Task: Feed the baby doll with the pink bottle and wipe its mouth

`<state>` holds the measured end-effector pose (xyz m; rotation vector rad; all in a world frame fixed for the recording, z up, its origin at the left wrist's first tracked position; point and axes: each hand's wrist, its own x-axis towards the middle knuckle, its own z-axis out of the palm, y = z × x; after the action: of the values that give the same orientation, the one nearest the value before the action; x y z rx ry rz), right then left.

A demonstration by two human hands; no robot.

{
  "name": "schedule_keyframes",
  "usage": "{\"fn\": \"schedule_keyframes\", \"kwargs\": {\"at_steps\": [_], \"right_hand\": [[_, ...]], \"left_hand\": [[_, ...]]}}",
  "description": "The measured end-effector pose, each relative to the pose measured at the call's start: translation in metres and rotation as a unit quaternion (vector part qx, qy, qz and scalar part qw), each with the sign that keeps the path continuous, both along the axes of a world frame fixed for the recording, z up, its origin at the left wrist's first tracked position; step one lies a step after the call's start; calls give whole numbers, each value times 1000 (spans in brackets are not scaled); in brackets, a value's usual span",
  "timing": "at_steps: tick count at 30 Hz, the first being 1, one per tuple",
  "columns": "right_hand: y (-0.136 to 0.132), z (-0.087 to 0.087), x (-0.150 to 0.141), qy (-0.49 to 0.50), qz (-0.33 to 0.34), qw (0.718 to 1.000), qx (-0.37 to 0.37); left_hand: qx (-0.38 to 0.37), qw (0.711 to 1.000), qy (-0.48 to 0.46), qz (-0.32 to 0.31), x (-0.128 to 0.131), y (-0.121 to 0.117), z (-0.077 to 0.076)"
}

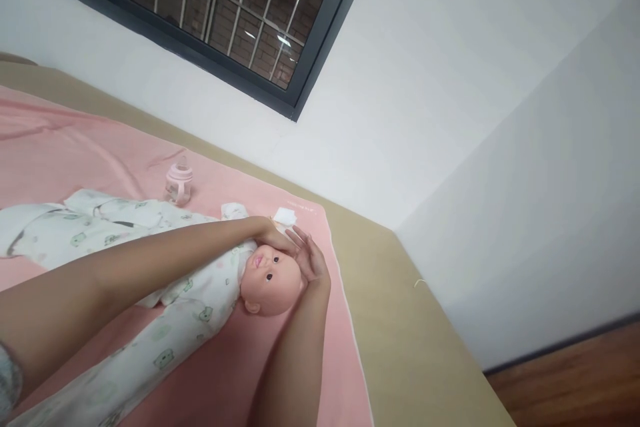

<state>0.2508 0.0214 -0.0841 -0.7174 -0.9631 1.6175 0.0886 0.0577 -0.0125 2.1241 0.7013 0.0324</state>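
Note:
A baby doll (273,283) in a white printed outfit lies on its back, head toward the right. My left hand (277,238) reaches across its chest to the far side of its head; its fingers are mostly hidden by the head and my other hand. Beside the top of the head is my right hand (311,259), palm toward the doll, with its fingers stretched out and apart and nothing visible in them. The two hands meet or overlap there. Just beyond them lies a small white item (285,216), perhaps folded tissue, too small to make out.
A pink baby bottle (179,181) with handles stands past the doll's body. The pink cloth (345,347) covers part of a tan padded surface (400,320). White walls (450,80) and a barred window (225,13) lie beyond. Brown wood (575,380) shows at lower right.

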Motion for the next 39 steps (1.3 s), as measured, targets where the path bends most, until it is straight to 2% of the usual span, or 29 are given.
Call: {"fn": "schedule_keyframes", "kwargs": {"at_steps": [5, 9, 12, 16, 20, 24, 30, 36, 39], "right_hand": [[6, -6, -9, 15, -2, 1000, 1], [10, -9, -16, 39, 12, 999, -3], [10, -8, -20, 48, 18, 999, -3], [10, -6, -27, 55, 21, 998, -1], [12, -12, -33, 83, 17, 996, 4], [12, -17, -39, 67, -14, 998, 13], [12, -14, -42, 11, -50, 998, 29], [13, -13, -37, 50, -29, 998, 36], [12, -9, -32, 45, -15, 998, 41]], "left_hand": [[-25, 997, 71, -6, 0, 5, 1], [-38, 995, 90, -8, -10, 12, 8], [-24, 998, 58, 7, -24, 19, 15], [23, 995, -9, 92, -50, 21, 26], [43, 984, -78, 154, -76, 7, 40], [38, 977, -128, 163, -94, -11, 48], [30, 972, -181, 149, -108, -24, 48], [36, 968, -190, 161, -119, -23, 44], [70, 966, -175, 180, -124, -21, 42]]}}
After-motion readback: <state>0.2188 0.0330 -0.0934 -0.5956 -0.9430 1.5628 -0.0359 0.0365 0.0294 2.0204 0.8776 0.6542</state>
